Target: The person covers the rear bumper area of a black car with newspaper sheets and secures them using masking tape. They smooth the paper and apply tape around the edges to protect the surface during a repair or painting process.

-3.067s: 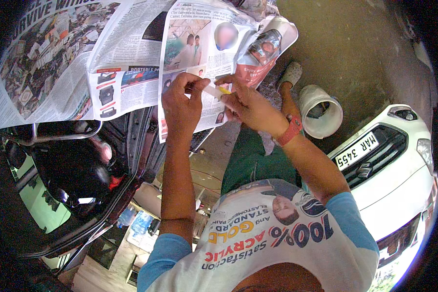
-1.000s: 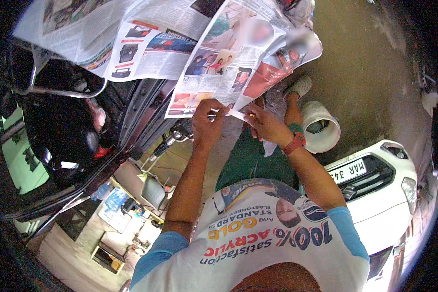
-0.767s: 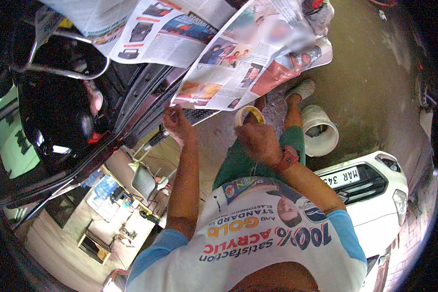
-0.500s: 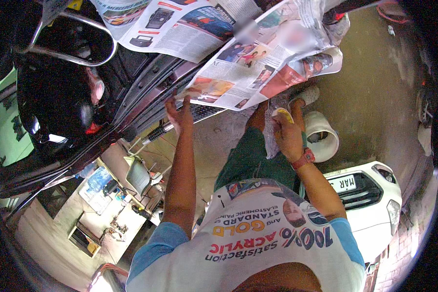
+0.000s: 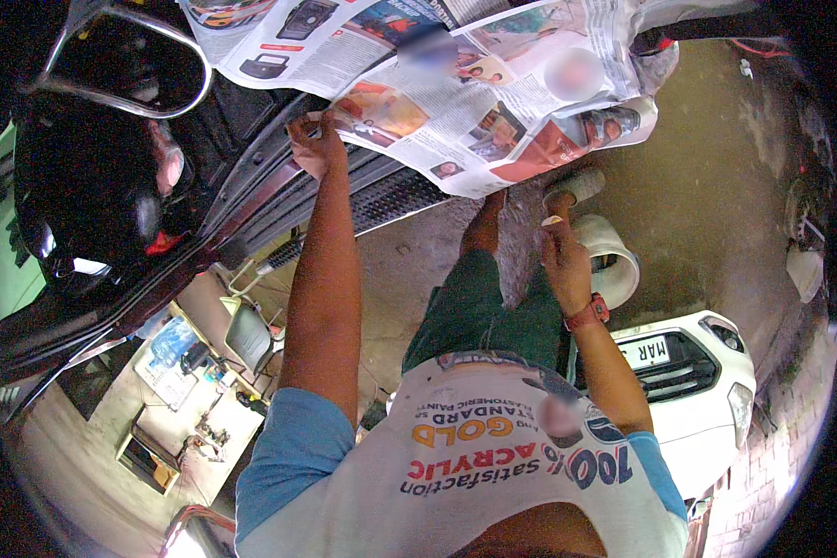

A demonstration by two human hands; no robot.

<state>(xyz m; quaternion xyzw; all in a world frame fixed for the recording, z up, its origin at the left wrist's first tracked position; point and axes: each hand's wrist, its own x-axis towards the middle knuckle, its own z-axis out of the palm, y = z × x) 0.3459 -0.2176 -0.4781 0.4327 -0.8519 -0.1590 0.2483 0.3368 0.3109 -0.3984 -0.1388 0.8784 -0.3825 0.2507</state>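
Note:
A newspaper sheet [image 5: 493, 112] hangs over the side of a dark vehicle and droops toward me at its lower edge. My left hand [image 5: 316, 146] pinches the sheet's left corner against the door sill [image 5: 260, 177]. Lower and to the right, away from the paper, my right hand [image 5: 565, 265] is closed round a small pale roll of tape [image 5: 553, 221]; only its edge shows above the fingers. Another newspaper sheet [image 5: 316, 42] lies to the left, its edge meeting the first.
A perforated step board [image 5: 391, 198] runs below the sill. By my feet stands a white bucket [image 5: 614, 270]. A white car [image 5: 688, 391] is parked behind me on the right. Toward the lower left are a chair [image 5: 248, 333] and a cluttered table [image 5: 209, 437]. A bent metal tube [image 5: 200, 88] sits at upper left.
My left hand has moved up and left with the newspaper's corner, bringing it onto the sill. My right hand has shifted slightly down and right, and the roll shows less.

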